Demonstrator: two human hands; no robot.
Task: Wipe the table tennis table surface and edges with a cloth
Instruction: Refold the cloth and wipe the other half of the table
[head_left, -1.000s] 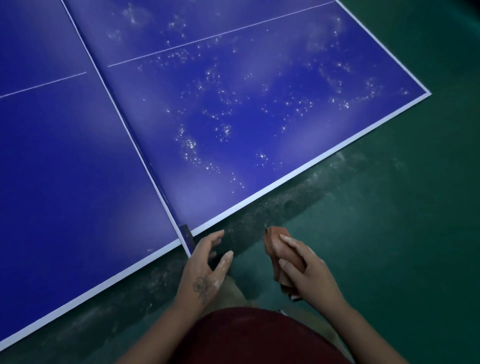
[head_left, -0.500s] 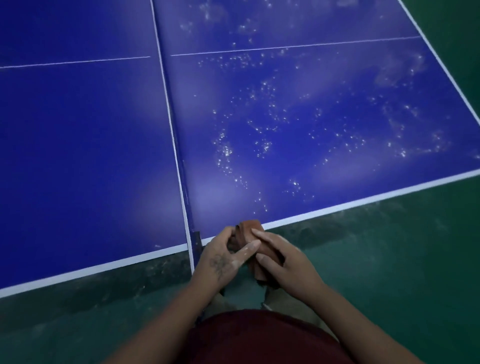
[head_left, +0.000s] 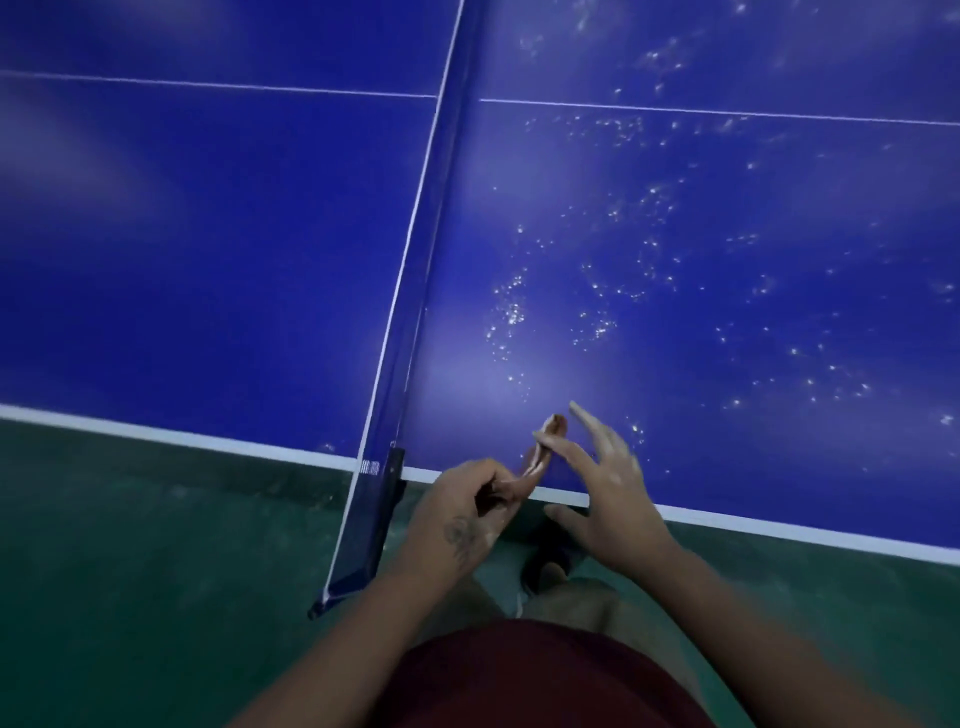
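The blue table tennis table fills the upper view, and its right half is dotted with white specks. Its white near edge runs in front of me. A small brown cloth hangs stretched just over that edge. My left hand grips the cloth's lower end with curled fingers. My right hand is beside it with its fingers spread and mostly straight. One finger lies across the cloth's upper end, but motion blur hides how firmly.
The net with its white top band crosses the table just left of my hands. Its dark post and clamp jut out past the near edge. Green floor lies below, with my dark red shirt at the bottom.
The cloth went from my right hand into both hands, then into my left hand's grip. My right hand's fingers have spread open. Both hands rose over the table edge and the view swung left.
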